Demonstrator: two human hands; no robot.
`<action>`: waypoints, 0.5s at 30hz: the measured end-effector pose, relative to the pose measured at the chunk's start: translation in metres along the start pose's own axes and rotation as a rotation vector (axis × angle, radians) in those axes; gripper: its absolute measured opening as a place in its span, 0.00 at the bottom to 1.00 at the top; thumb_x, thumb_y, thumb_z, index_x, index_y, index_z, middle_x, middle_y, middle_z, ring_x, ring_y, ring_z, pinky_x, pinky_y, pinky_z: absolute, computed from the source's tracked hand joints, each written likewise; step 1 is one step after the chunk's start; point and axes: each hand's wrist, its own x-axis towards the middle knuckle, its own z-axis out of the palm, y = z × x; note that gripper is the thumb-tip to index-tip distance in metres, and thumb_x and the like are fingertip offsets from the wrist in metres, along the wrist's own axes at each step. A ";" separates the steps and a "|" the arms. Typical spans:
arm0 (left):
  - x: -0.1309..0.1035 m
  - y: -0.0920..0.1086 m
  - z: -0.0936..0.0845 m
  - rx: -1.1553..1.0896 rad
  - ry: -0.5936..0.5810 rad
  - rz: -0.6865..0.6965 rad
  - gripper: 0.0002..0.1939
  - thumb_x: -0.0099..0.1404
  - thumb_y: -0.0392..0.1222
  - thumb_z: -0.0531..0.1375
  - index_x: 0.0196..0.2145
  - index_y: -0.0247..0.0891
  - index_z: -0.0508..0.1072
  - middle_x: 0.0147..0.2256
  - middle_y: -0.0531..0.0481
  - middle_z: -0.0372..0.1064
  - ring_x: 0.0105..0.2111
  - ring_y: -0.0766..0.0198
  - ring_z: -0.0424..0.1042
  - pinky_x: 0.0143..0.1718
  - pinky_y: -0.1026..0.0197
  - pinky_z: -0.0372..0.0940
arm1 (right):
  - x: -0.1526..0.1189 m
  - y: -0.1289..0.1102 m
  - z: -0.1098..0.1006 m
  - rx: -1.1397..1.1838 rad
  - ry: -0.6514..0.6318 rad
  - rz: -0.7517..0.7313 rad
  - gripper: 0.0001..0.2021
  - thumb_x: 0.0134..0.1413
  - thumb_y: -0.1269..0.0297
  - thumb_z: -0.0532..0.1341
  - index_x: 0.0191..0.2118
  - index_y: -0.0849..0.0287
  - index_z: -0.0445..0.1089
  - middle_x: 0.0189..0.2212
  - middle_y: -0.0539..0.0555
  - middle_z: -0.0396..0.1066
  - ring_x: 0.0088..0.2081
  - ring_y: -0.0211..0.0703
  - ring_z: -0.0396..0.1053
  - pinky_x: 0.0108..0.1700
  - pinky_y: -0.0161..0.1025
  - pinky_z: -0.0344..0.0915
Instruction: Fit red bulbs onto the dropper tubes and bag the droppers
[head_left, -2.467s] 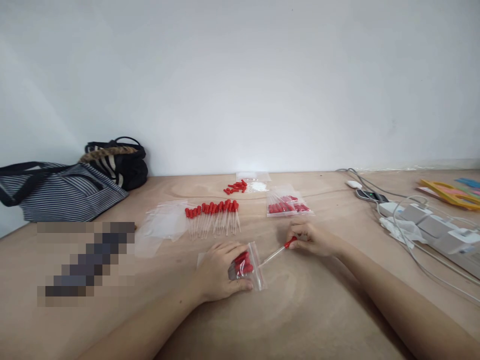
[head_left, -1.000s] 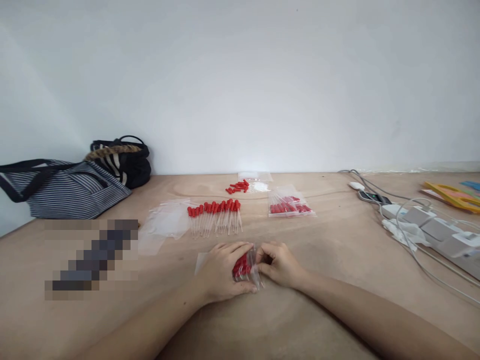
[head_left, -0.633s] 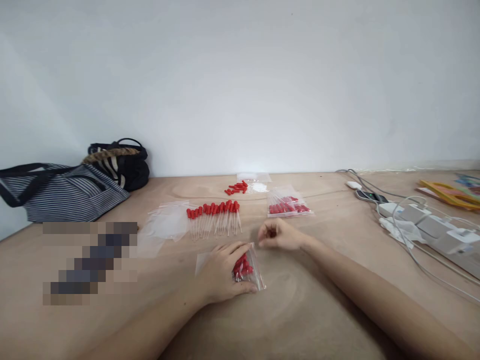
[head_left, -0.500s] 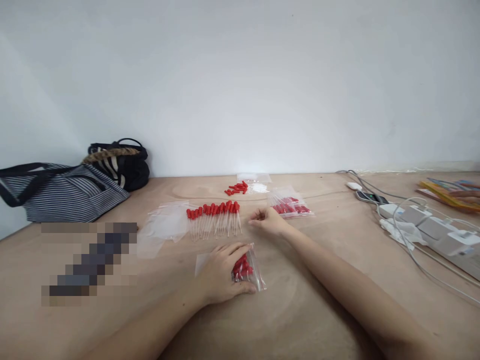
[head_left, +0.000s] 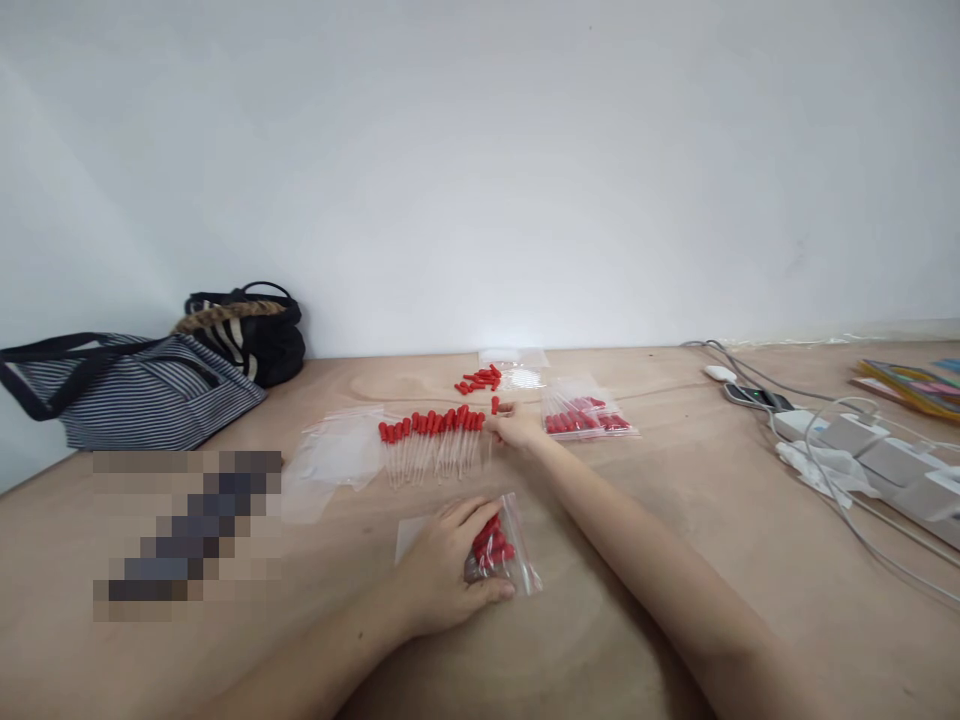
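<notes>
Glass droppers with red rubber bulbs (head_left: 431, 424) lie side by side in a row on the table. At the right end of that row, my right hand (head_left: 517, 426) pinches a single dropper (head_left: 495, 404), its red bulb showing above the fingers and its thin stem faint below them. Closer to me, my left hand (head_left: 442, 560) curves over a clear zip bag (head_left: 525, 550) with red-bulbed pieces inside, thumb and fingers around its sides. My palm hides the left part of this bag. Another clear bag of red-bulbed pieces (head_left: 589, 415) lies just beyond my right hand.
Loose red bulbs (head_left: 478, 379) lie at the back beside a clear bag (head_left: 521, 370). Flat clear bags (head_left: 337, 450) are left of the row. A striped bag (head_left: 157, 390) and a black bag (head_left: 259, 335) stand far left. Chargers (head_left: 862, 450) with cables occupy the right.
My right hand has moved slightly left to the end of the dropper row, and a dropper now shows in its fingers. My left hand stays on the zip bag. The view has shifted slightly.
</notes>
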 end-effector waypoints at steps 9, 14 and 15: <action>0.008 -0.004 0.002 -0.010 0.004 0.011 0.36 0.50 0.52 0.62 0.54 0.41 0.58 0.53 0.43 0.59 0.52 0.50 0.59 0.50 0.48 0.57 | -0.101 0.019 -0.071 0.269 0.187 -0.100 0.25 0.45 0.53 0.57 0.46 0.55 0.47 0.21 0.43 0.64 0.17 0.33 0.62 0.18 0.32 0.60; 0.009 -0.003 0.003 0.001 0.004 0.006 0.36 0.49 0.52 0.62 0.54 0.43 0.58 0.53 0.44 0.59 0.52 0.50 0.59 0.50 0.48 0.56 | -0.128 0.022 -0.067 0.335 0.181 -0.040 0.29 0.41 0.50 0.60 0.45 0.55 0.47 0.22 0.44 0.66 0.18 0.34 0.63 0.19 0.34 0.62; 0.009 -0.003 0.003 0.003 0.006 0.001 0.36 0.49 0.53 0.62 0.54 0.43 0.57 0.53 0.44 0.60 0.51 0.50 0.59 0.50 0.49 0.57 | -0.130 0.021 -0.063 0.351 0.172 -0.026 0.29 0.40 0.50 0.61 0.45 0.55 0.47 0.21 0.44 0.66 0.18 0.35 0.64 0.20 0.34 0.62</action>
